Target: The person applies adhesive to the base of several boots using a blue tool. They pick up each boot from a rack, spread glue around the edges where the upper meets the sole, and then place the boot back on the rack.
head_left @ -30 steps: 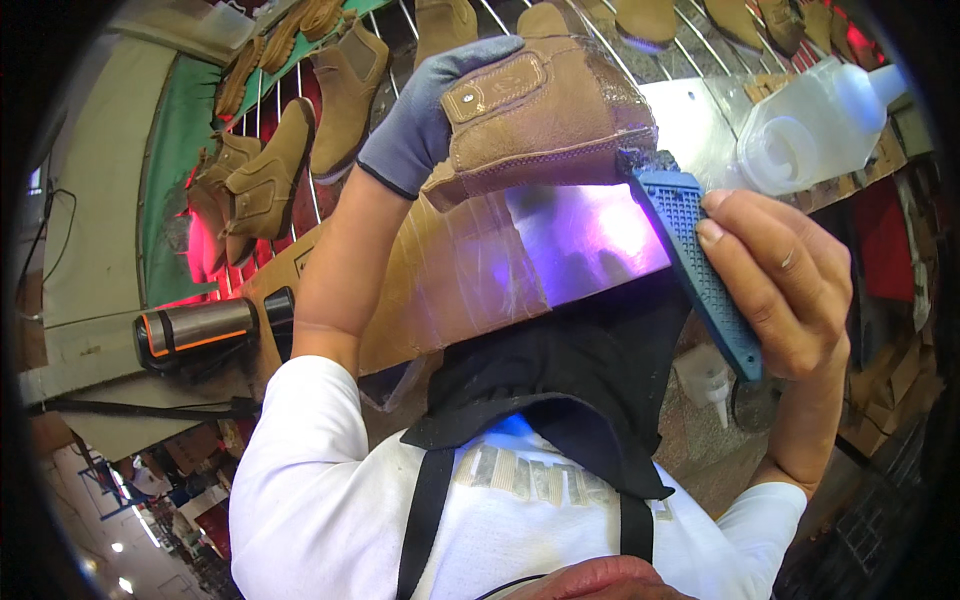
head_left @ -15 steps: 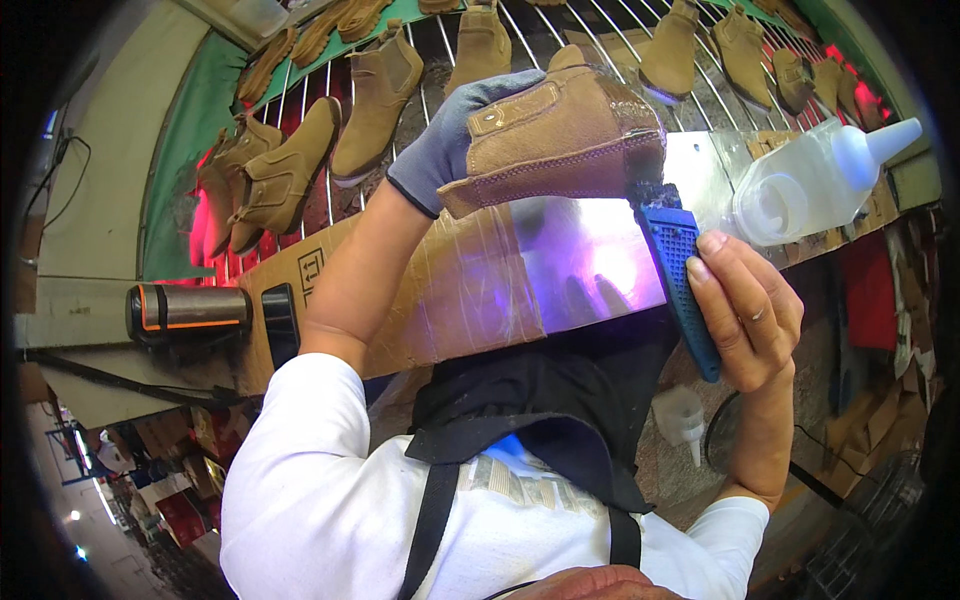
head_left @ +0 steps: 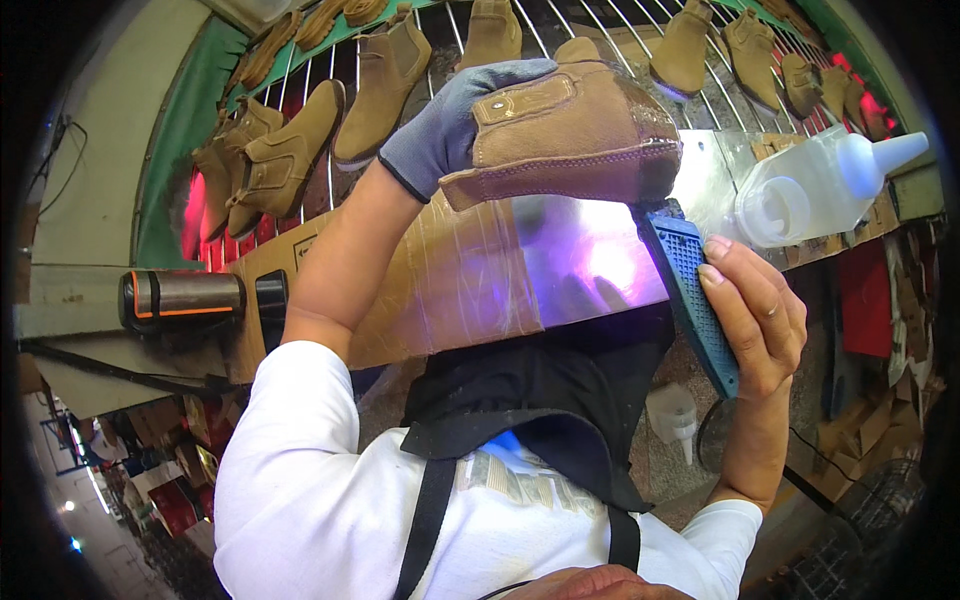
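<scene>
Left hand [head_left: 450, 125], in a grey glove, is pushed inside a tan suede boot [head_left: 570, 140] and holds it up sole-side down, above the foil-covered shelf [head_left: 590, 260]. Right hand [head_left: 755, 320], bare, is closed around the handle of a blue brush [head_left: 690, 290], whose head touches the boot's sole edge at the toe. To do this well, probably keep the boot steady on the gloved hand and run the brush along the sole line without smearing the suede. White squeeze bottle [head_left: 820, 185] sits near the shelf's right end, close to the brush hand. More tan boots [head_left: 300, 150] hang on the wire rack [head_left: 640, 40] behind; a black flask [head_left: 180, 297] lies left.
</scene>
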`<state>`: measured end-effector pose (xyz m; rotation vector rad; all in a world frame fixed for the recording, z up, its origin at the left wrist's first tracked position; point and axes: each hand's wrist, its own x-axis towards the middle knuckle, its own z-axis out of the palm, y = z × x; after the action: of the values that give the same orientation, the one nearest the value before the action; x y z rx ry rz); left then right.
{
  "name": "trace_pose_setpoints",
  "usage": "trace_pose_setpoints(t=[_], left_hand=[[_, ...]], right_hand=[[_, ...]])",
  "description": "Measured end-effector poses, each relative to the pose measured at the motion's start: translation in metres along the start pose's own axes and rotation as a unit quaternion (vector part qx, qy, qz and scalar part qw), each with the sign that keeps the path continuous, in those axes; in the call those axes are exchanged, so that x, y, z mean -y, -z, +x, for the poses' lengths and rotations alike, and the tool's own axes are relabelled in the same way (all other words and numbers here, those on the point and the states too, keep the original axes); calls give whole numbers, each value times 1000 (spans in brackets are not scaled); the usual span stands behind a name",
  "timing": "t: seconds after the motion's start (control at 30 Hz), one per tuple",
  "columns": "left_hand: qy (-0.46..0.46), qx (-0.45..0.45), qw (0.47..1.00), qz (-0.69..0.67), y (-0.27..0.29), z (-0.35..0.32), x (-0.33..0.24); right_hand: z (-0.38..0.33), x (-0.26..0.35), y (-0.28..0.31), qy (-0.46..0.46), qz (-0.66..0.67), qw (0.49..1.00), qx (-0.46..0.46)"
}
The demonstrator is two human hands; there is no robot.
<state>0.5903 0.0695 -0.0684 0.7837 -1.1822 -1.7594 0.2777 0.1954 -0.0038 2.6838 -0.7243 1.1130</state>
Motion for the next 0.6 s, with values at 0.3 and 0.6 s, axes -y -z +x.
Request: trace_pose_setpoints(t=[0.3, 0.6], left_hand=[[14, 14, 998, 62, 7, -1, -5], [-125, 105, 943, 289, 20, 1, -6]], right_hand=[[1, 4, 7, -117, 126, 985, 15], [10, 8, 9, -229, 248, 941, 4]])
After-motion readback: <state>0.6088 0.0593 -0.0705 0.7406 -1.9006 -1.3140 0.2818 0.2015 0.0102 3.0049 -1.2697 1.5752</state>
